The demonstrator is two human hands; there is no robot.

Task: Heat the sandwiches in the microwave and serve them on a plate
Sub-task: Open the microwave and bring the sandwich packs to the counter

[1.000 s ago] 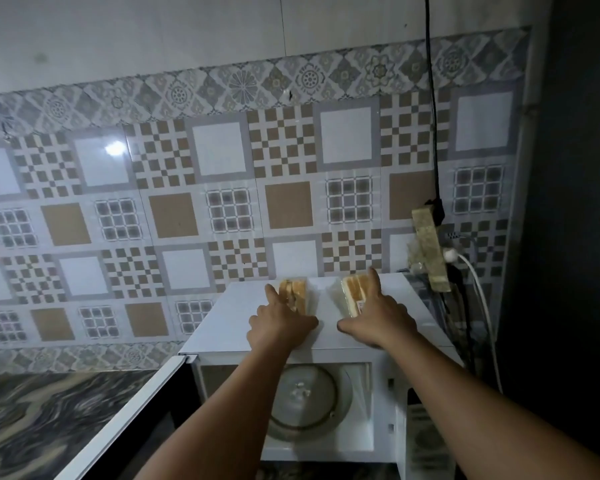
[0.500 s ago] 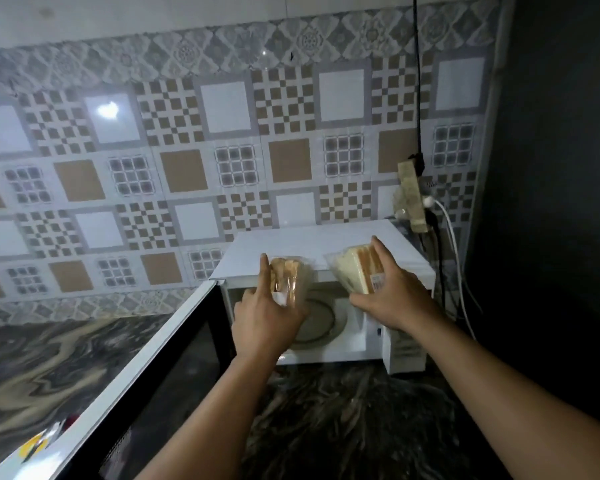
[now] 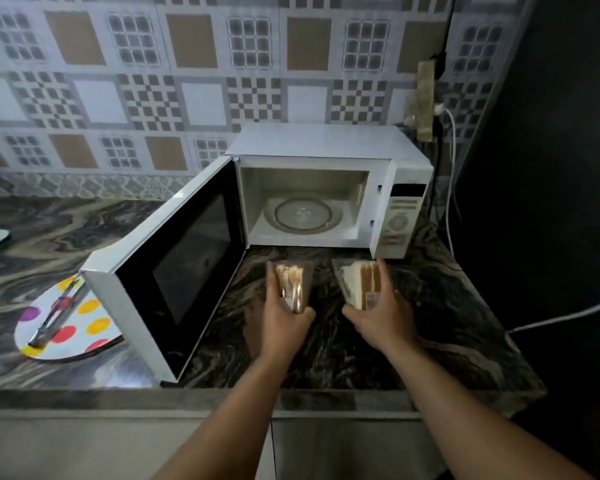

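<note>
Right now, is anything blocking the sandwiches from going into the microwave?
Nothing visible. The door is swung wide open to the left, the turntable is bare, and the counter between the wrapped sandwiches and the opening is clear.

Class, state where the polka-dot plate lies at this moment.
In the head view, the polka-dot plate lies at the left on the marbled counter, beside the open microwave door, with metal tongs resting on it.

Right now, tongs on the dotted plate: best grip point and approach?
Grip the tongs mid-shaft from above. They lie flat across the plate, with the far end near the open microwave door, so come from the clearer left. Both hands hold sandwiches, so free one first.
</note>
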